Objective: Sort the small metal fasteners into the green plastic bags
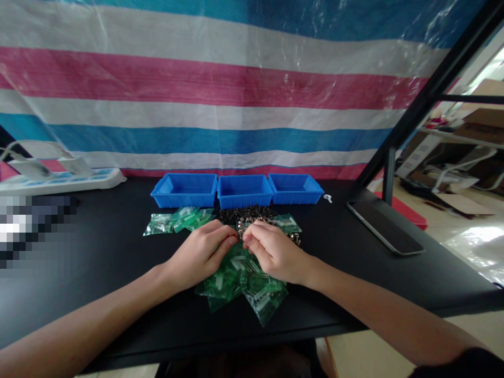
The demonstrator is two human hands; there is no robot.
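Note:
My left hand (207, 249) and my right hand (273, 249) are close together over the middle of the black table, fingertips pinched and facing each other. Whatever they hold is too small to make out. Below them lies a heap of green-tinted clear bags (262, 291) with small pieces inside. Just beyond the fingers are a pile of dark screws (246, 212) and some shiny metal parts (294, 238). More small green bags (159, 224) lie to the left of the screws.
Three blue trays (244, 191) stand in a row behind the piles. A phone (386, 227) lies at the right, near a black metal frame (389, 176). A white power strip (66, 182) is at the back left. A small white piece (327, 198) sits beside the right tray.

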